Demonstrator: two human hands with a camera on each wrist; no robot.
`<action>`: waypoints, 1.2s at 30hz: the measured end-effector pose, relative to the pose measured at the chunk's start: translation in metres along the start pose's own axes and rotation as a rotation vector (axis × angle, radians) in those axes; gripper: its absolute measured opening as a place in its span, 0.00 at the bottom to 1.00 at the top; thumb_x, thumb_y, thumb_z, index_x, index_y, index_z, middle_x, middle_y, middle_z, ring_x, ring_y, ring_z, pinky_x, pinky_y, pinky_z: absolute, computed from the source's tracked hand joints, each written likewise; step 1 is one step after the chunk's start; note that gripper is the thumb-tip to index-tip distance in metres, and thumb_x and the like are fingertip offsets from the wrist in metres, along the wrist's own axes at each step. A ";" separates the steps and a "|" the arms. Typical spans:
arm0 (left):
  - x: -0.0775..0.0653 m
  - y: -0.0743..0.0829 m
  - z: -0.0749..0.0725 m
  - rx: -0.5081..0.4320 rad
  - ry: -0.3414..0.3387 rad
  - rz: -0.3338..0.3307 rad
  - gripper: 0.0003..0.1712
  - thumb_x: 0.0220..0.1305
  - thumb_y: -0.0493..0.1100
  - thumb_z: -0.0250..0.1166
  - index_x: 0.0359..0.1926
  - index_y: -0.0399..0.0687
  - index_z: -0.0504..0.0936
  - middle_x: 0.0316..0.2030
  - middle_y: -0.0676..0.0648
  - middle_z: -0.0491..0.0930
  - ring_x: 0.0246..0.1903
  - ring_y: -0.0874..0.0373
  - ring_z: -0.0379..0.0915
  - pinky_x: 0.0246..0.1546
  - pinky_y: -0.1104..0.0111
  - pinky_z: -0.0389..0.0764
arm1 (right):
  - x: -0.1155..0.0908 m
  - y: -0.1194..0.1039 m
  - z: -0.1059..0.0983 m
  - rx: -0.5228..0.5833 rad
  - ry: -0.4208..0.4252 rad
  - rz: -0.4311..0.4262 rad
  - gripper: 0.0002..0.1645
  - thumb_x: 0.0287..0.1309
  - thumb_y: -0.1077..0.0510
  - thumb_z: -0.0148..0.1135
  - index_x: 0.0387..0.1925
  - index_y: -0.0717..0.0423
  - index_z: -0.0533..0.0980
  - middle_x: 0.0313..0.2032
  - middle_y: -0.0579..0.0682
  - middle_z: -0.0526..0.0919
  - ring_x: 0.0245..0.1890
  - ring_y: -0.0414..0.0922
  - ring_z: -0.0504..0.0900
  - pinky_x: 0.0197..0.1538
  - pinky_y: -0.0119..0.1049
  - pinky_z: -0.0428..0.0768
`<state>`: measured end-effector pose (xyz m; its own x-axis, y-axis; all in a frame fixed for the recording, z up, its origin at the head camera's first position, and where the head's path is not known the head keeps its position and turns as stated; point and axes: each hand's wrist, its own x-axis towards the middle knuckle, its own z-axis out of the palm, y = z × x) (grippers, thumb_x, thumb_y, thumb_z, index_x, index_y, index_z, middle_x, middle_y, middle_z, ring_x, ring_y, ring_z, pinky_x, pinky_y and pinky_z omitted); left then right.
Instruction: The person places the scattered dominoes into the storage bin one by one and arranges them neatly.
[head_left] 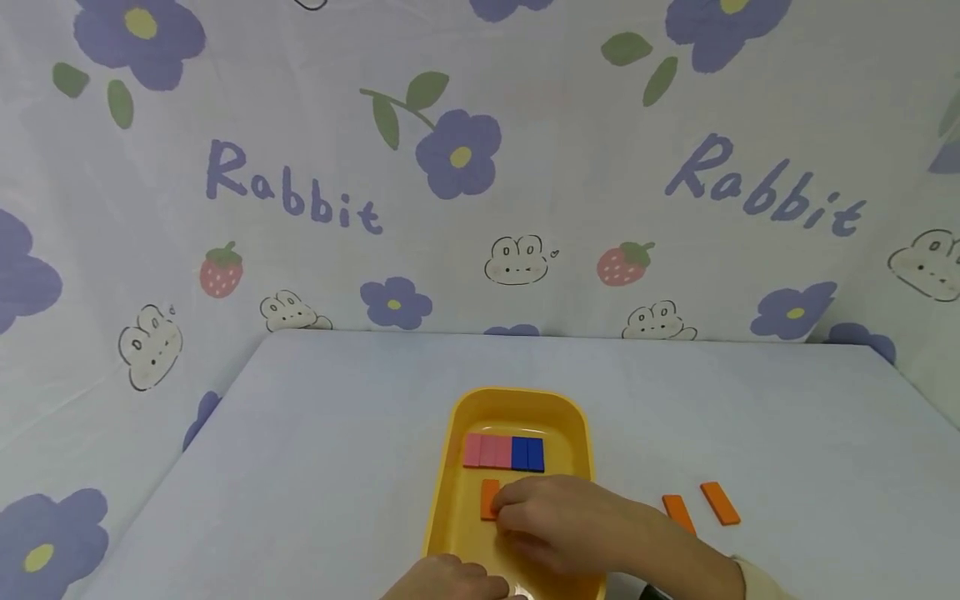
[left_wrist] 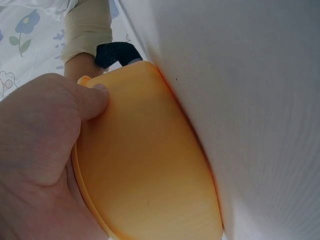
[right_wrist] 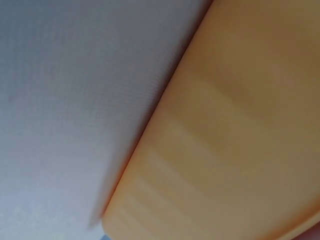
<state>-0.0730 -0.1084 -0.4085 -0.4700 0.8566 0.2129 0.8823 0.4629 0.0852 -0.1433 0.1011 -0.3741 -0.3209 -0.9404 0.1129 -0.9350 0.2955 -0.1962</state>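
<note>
A yellow tray (head_left: 447,467) with raised walls stands on the table. Inside it, a row holds several flat tiles: pink tiles (head_left: 487,451) on the left and two blue tiles (head_left: 528,454) on the right. Just below that row lies an orange tile (head_left: 489,500). My right hand (head_left: 562,521) reaches into the tray from the right, curled fingers at the orange tile's right edge; its fingertips are partly hidden. At the near end, my left hand (head_left: 450,579) grips the tray's rim, thumb (left_wrist: 95,100) against the outer wall in the left wrist view. Only the tray's outer side (right_wrist: 210,130) fills the right wrist view.
Two more orange tiles, one (head_left: 678,514) partly behind the right forearm and another (head_left: 720,503) farther right, lie on the white table (head_left: 315,467). A patterned cloth (head_left: 555,167) hangs behind the table's far edge.
</note>
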 end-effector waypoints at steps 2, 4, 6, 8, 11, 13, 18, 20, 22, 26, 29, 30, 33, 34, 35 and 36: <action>0.000 -0.001 0.000 0.043 0.025 0.041 0.05 0.61 0.51 0.69 0.35 0.62 0.80 0.21 0.65 0.64 0.17 0.74 0.52 0.19 0.84 0.52 | 0.001 0.000 0.000 0.005 -0.011 0.002 0.07 0.60 0.61 0.66 0.41 0.51 0.83 0.45 0.42 0.83 0.46 0.35 0.78 0.54 0.25 0.74; 0.000 -0.001 0.000 0.071 0.035 0.060 0.07 0.60 0.50 0.69 0.38 0.63 0.80 0.21 0.64 0.65 0.17 0.73 0.51 0.20 0.84 0.52 | 0.002 -0.001 0.001 0.011 -0.013 0.002 0.07 0.61 0.61 0.66 0.41 0.52 0.83 0.47 0.42 0.83 0.48 0.35 0.78 0.55 0.25 0.74; 0.000 -0.001 -0.002 0.095 0.025 0.068 0.09 0.60 0.50 0.69 0.41 0.63 0.79 0.21 0.64 0.64 0.17 0.73 0.51 0.20 0.83 0.51 | 0.003 -0.001 0.001 0.018 -0.017 0.002 0.08 0.61 0.61 0.66 0.43 0.52 0.83 0.48 0.43 0.82 0.50 0.36 0.78 0.56 0.26 0.73; 0.000 -0.001 -0.003 0.102 0.004 0.061 0.10 0.61 0.51 0.69 0.42 0.64 0.78 0.21 0.64 0.61 0.17 0.73 0.50 0.19 0.82 0.50 | 0.005 -0.002 0.002 0.018 -0.022 -0.001 0.08 0.62 0.61 0.65 0.42 0.52 0.82 0.50 0.44 0.82 0.52 0.37 0.78 0.57 0.27 0.73; 0.001 0.000 -0.005 0.118 -0.036 0.053 0.10 0.62 0.52 0.68 0.42 0.64 0.76 0.20 0.64 0.60 0.17 0.73 0.49 0.19 0.82 0.51 | 0.007 -0.003 0.002 0.028 -0.048 0.008 0.07 0.63 0.60 0.64 0.43 0.51 0.82 0.54 0.46 0.81 0.56 0.38 0.77 0.59 0.29 0.72; 0.002 0.001 -0.006 0.108 -0.061 0.043 0.10 0.62 0.53 0.67 0.41 0.64 0.76 0.20 0.64 0.60 0.17 0.73 0.50 0.19 0.83 0.52 | 0.008 -0.004 0.003 0.034 -0.071 0.024 0.07 0.64 0.60 0.63 0.43 0.51 0.82 0.57 0.46 0.80 0.58 0.39 0.76 0.60 0.30 0.72; 0.002 0.002 -0.007 0.046 -0.090 0.022 0.09 0.65 0.54 0.66 0.42 0.64 0.75 0.20 0.65 0.58 0.17 0.75 0.50 0.20 0.84 0.54 | 0.011 -0.004 0.004 0.024 -0.116 0.058 0.08 0.64 0.59 0.63 0.44 0.51 0.82 0.61 0.47 0.77 0.62 0.40 0.74 0.61 0.33 0.72; 0.002 0.001 -0.007 0.043 -0.078 0.026 0.09 0.64 0.53 0.66 0.41 0.64 0.74 0.20 0.65 0.57 0.17 0.74 0.49 0.20 0.84 0.54 | 0.011 -0.003 0.005 0.007 -0.110 0.045 0.07 0.63 0.59 0.64 0.43 0.51 0.82 0.61 0.48 0.77 0.62 0.40 0.73 0.61 0.33 0.72; 0.001 0.001 -0.006 0.057 -0.058 0.037 0.09 0.64 0.52 0.66 0.41 0.63 0.74 0.20 0.64 0.57 0.17 0.74 0.48 0.19 0.83 0.52 | 0.011 -0.003 0.006 -0.011 -0.095 0.026 0.06 0.62 0.59 0.64 0.42 0.51 0.81 0.61 0.49 0.77 0.62 0.41 0.74 0.61 0.33 0.72; 0.001 0.001 -0.005 0.085 -0.032 0.052 0.09 0.63 0.51 0.67 0.41 0.62 0.74 0.20 0.63 0.57 0.17 0.73 0.47 0.19 0.81 0.51 | 0.011 -0.002 0.006 -0.025 -0.081 0.018 0.05 0.62 0.58 0.64 0.40 0.50 0.81 0.62 0.49 0.77 0.63 0.41 0.73 0.61 0.33 0.72; 0.001 0.001 -0.005 0.081 -0.038 0.053 0.08 0.64 0.50 0.66 0.40 0.61 0.74 0.20 0.63 0.57 0.17 0.72 0.48 0.19 0.81 0.51 | 0.012 -0.001 0.006 -0.016 -0.091 0.035 0.06 0.62 0.56 0.65 0.41 0.49 0.80 0.63 0.49 0.76 0.64 0.41 0.72 0.61 0.33 0.72; 0.001 0.001 -0.006 0.076 -0.048 0.051 0.08 0.65 0.51 0.65 0.40 0.61 0.74 0.20 0.63 0.57 0.18 0.72 0.49 0.19 0.81 0.51 | 0.012 -0.001 0.006 -0.009 -0.095 0.043 0.06 0.62 0.55 0.65 0.41 0.49 0.80 0.63 0.49 0.76 0.64 0.41 0.72 0.61 0.33 0.72; 0.002 0.001 -0.007 0.054 -0.070 0.041 0.07 0.66 0.51 0.65 0.40 0.60 0.74 0.20 0.64 0.58 0.18 0.73 0.50 0.20 0.82 0.52 | 0.012 0.000 0.007 0.011 -0.106 0.057 0.07 0.62 0.54 0.66 0.41 0.49 0.80 0.63 0.49 0.75 0.63 0.41 0.73 0.61 0.33 0.72; 0.002 0.001 -0.007 0.049 -0.075 0.038 0.08 0.66 0.51 0.65 0.40 0.60 0.74 0.20 0.64 0.58 0.18 0.73 0.50 0.20 0.82 0.53 | 0.012 0.000 0.007 0.014 -0.107 0.058 0.07 0.62 0.54 0.66 0.41 0.49 0.80 0.63 0.49 0.75 0.63 0.41 0.73 0.61 0.32 0.72; 0.002 0.001 -0.007 0.046 -0.081 0.036 0.08 0.66 0.52 0.65 0.41 0.61 0.74 0.20 0.64 0.58 0.18 0.74 0.50 0.20 0.83 0.53 | 0.012 0.000 0.007 0.020 -0.109 0.062 0.07 0.62 0.54 0.66 0.41 0.48 0.80 0.63 0.49 0.75 0.63 0.40 0.73 0.61 0.32 0.72; 0.002 0.001 -0.007 0.045 -0.081 0.036 0.08 0.66 0.52 0.65 0.41 0.61 0.74 0.20 0.64 0.58 0.18 0.74 0.50 0.20 0.83 0.54 | 0.013 0.000 0.007 0.022 -0.109 0.064 0.07 0.62 0.53 0.65 0.41 0.48 0.80 0.63 0.49 0.75 0.63 0.40 0.73 0.61 0.33 0.72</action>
<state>-0.0725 -0.1080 -0.4011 -0.4398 0.8879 0.1350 0.8977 0.4393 0.0349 -0.1461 0.0881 -0.3797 -0.3602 -0.9329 -0.0071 -0.9092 0.3527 -0.2214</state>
